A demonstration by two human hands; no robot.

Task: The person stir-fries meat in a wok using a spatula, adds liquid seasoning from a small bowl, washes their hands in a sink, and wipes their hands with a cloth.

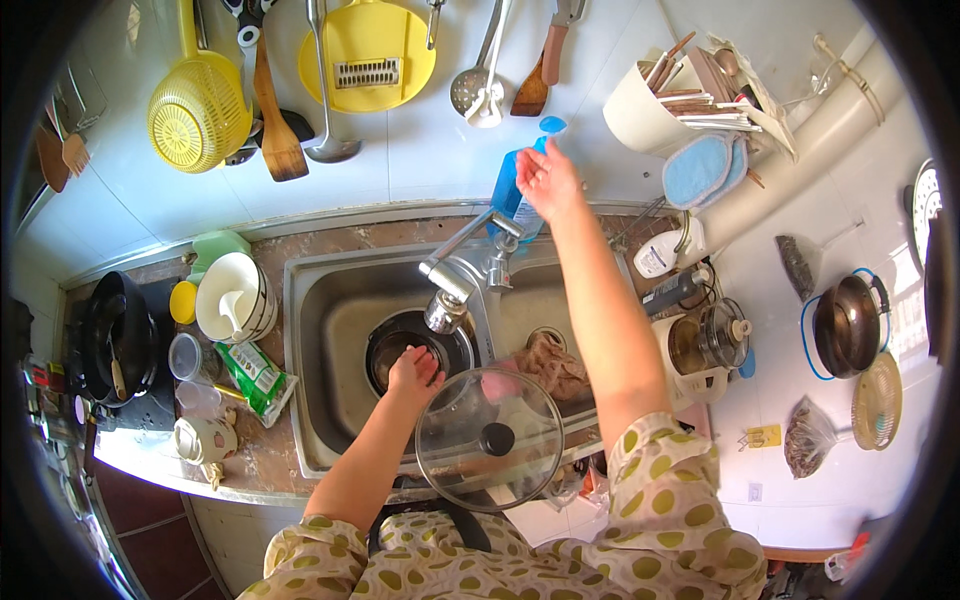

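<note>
My left hand (pixel 414 371), bare and with its fingers loosely curled, hovers over a dark round pot (pixel 377 339) in the left basin of a steel sink (pixel 330 397). My right hand (pixel 550 176) reaches towards the wall beside a blue pump bottle (pixel 506 180). Its fingers are bent and nothing shows in them; whether it touches the bottle is unclear. Between the basins stands a chrome faucet (pixel 457 277), its spout turned over the pot. A clear glass lid with a black knob (pixel 496 439) overlaps the sink's front edge. A wet brown cloth (pixel 553 367) lies in the right basin.
Left of the sink are stacked bowls (pixel 255 292), a green packet (pixel 255 379), jars (pixel 193 358) and a black wok (pixel 112 337). Utensils and a yellow colander (pixel 199 112) hang on the wall. A white spray bottle (pixel 660 255) and a glass-lidded appliance (pixel 705 337) stand at right.
</note>
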